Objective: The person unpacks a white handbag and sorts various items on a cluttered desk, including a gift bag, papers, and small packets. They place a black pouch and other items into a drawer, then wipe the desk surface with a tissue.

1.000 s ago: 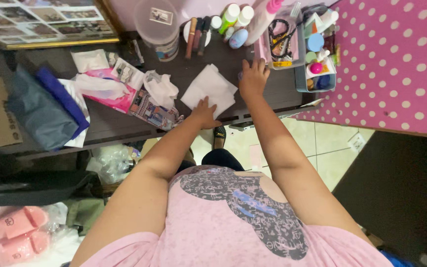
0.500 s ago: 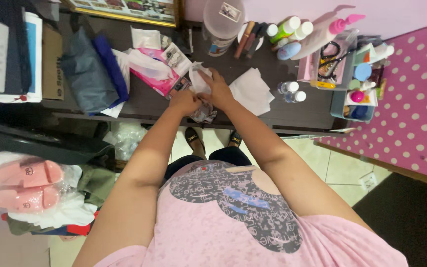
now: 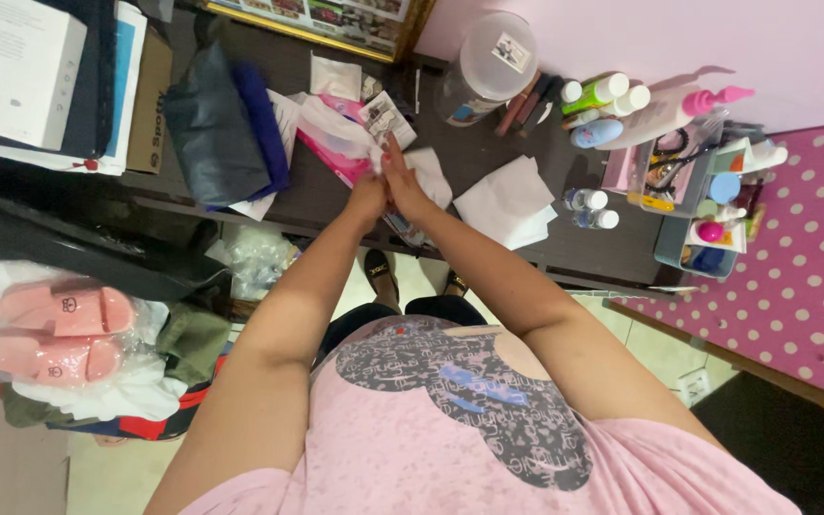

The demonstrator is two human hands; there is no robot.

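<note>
My left hand [image 3: 367,197] and my right hand [image 3: 401,181] are pressed together over the dark desk [image 3: 317,195]. The right fingers point away from me, and the left fingers curl against the right palm. A crumpled white tissue [image 3: 430,174] lies just right of the right hand and touches it. A pink wipes pack [image 3: 336,153] with a white sheet sticking out sits just beyond both hands. A printed packet [image 3: 404,229] shows under my right wrist at the desk's front edge. Whether either hand grips anything is hidden.
A flat white napkin [image 3: 509,202] and two small bottles [image 3: 591,208] lie to the right. A clear round tub [image 3: 488,65], lotion bottles [image 3: 612,95] and a tray of cosmetics [image 3: 708,205] line the back. Dark blue cloth [image 3: 226,129] lies to the left. Pink sandals [image 3: 54,329] sit in a bag on the floor.
My right hand left the far right of the desk and joined the left hand over the crumpled tissue near the pink pack. The view swung left.
</note>
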